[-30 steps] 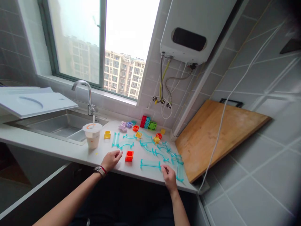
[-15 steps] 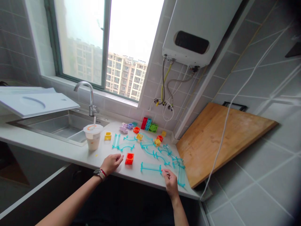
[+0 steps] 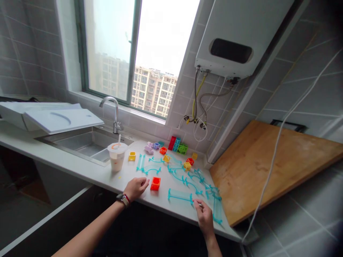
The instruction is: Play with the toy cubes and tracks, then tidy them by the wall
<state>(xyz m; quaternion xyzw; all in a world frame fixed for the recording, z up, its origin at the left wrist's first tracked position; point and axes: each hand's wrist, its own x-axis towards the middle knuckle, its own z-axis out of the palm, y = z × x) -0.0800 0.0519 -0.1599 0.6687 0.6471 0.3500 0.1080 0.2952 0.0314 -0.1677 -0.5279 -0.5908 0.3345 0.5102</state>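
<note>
My right hand [image 3: 204, 215] pinches the right end of a clear track piece with teal edges [image 3: 180, 196], which lies near the counter's front edge. Loosely curled, my left hand [image 3: 136, 188] rests at the counter's front edge, just left of an open-sided red cube block [image 3: 155, 184]; no object shows in its fingers. Between that hand and the piece in my right hand sits the red block, apart from both. Behind are more teal track pieces [image 3: 184, 180], some curved, and small yellow cube blocks [image 3: 187, 166].
A lidded drink cup [image 3: 117, 159] with a straw stands left of the blocks, beside the sink [image 3: 80, 142]. Red, blue and green blocks [image 3: 177, 144] line the back wall. A wooden board [image 3: 268, 167] leans at the right, with a white cable [image 3: 270, 167] hanging before it.
The view has shifted, so everything appears farther right. Both hands keep nearly the same places beside the red block and on the track piece.
</note>
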